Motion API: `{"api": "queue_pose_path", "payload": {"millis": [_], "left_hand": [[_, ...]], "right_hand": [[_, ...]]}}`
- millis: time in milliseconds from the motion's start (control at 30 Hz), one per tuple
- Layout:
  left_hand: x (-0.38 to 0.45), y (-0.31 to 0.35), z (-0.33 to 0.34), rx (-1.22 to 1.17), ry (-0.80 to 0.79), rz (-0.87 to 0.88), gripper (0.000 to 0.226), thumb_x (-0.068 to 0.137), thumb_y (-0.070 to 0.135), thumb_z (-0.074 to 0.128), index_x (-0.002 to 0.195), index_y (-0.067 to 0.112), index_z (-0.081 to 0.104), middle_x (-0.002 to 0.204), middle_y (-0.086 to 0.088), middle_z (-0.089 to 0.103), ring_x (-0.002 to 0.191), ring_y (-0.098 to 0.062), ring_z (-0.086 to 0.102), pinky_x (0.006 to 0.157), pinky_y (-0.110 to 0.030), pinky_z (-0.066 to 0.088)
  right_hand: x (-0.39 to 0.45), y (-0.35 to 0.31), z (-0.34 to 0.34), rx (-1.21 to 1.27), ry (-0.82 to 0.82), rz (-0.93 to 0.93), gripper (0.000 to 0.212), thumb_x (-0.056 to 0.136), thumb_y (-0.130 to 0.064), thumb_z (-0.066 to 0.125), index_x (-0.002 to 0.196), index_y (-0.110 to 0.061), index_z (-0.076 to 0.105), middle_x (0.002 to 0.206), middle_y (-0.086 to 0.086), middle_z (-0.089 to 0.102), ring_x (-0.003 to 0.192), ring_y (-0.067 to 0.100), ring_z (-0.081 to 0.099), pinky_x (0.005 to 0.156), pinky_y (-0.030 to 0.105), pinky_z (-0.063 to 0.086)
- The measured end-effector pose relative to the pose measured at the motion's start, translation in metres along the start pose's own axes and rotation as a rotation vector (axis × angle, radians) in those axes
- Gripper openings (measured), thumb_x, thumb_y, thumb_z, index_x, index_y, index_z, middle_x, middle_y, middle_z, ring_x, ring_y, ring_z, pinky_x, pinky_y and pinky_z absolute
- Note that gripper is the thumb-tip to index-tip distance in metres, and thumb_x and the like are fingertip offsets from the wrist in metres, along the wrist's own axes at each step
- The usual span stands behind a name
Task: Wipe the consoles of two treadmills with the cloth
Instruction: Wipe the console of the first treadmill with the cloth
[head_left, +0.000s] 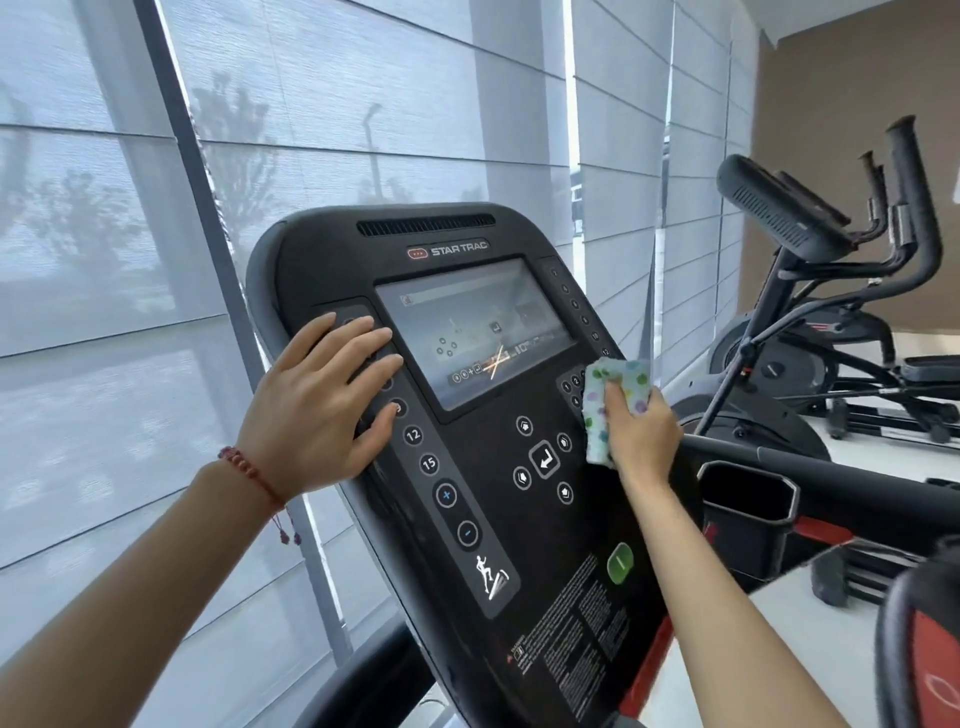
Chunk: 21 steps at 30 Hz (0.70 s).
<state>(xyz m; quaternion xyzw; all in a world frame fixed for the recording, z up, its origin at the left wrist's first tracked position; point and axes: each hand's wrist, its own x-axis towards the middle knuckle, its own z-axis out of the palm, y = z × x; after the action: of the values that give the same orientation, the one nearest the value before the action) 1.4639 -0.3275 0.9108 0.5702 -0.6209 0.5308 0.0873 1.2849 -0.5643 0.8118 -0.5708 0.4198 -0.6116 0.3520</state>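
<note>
Right hand (641, 434) pinching spotted cloth (615, 402) against console (470, 457), right of screen (475, 330), over number keypad. Left hand (317, 402) spread flat, bracing left button strip. Wiping first console, likely mid-pass; next, sweep across centre buttons.

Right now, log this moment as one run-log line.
right hand: presses cloth on keypad | left hand: flat, bracing treadmill console left side | screen: uncovered

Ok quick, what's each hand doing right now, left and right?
Left hand: open, fingers straight, resting flat on the console left of the screen.
Right hand: holds the cloth against the keypad on the console's right side.
</note>
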Motion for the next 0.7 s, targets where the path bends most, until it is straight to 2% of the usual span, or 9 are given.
{"api": "queue_pose_path", "payload": {"millis": [200, 300, 400, 567, 700], "left_hand": [[-0.004, 0.008, -0.003, 0.049, -0.044, -0.044, 0.041, 0.092, 0.027, 0.039, 0.108, 0.002, 0.067, 0.119, -0.017, 0.061, 0.117, -0.034, 0.054, 0.106, -0.05, 0.031], [-0.009, 0.018, -0.007, 0.102, -0.055, -0.095, 0.039, 0.095, 0.025, 0.038, 0.109, 0.002, 0.066, 0.12, -0.017, 0.061, 0.117, -0.034, 0.053, 0.106, -0.049, 0.032], [-0.012, 0.028, -0.018, 0.115, -0.065, -0.198, 0.04, 0.094, 0.027, 0.04, 0.115, 0.001, 0.062, 0.123, -0.019, 0.058, 0.118, -0.034, 0.051, 0.105, -0.048, 0.033], [-0.027, 0.046, -0.042, 0.045, -0.07, -0.302, 0.047, 0.089, 0.032, 0.043, 0.118, -0.001, 0.059, 0.124, -0.022, 0.056, 0.118, -0.037, 0.049, 0.102, -0.05, 0.037], [-0.055, 0.058, -0.062, 0.044, -0.107, -0.349, 0.047, 0.09, 0.033, 0.042, 0.118, 0.0, 0.059, 0.124, -0.021, 0.055, 0.119, -0.035, 0.049, 0.103, -0.05, 0.036]], "right_hand": [[-0.047, -0.039, 0.007, 0.023, -0.126, -0.172, 0.027, 0.087, -0.037, 0.059, 0.084, -0.01, 0.06, 0.08, 0.002, 0.064, 0.076, 0.015, 0.057, 0.071, 0.022, 0.037], [-0.067, -0.046, 0.005, 0.053, -0.176, -0.229, 0.024, 0.085, -0.039, 0.061, 0.078, -0.016, 0.057, 0.076, -0.001, 0.063, 0.073, 0.015, 0.059, 0.068, 0.025, 0.042], [-0.074, -0.047, -0.002, 0.056, -0.245, -0.242, 0.028, 0.084, -0.042, 0.062, 0.08, -0.015, 0.059, 0.079, 0.001, 0.067, 0.076, 0.017, 0.064, 0.07, 0.03, 0.05], [-0.09, -0.049, -0.016, 0.071, -0.279, -0.24, 0.026, 0.081, -0.042, 0.065, 0.081, -0.018, 0.059, 0.078, -0.003, 0.066, 0.073, 0.012, 0.064, 0.065, 0.025, 0.049], [-0.11, -0.061, -0.02, 0.059, -0.281, -0.286, 0.023, 0.08, -0.041, 0.066, 0.08, -0.021, 0.056, 0.078, -0.002, 0.065, 0.072, 0.014, 0.063, 0.062, 0.027, 0.051]]}}
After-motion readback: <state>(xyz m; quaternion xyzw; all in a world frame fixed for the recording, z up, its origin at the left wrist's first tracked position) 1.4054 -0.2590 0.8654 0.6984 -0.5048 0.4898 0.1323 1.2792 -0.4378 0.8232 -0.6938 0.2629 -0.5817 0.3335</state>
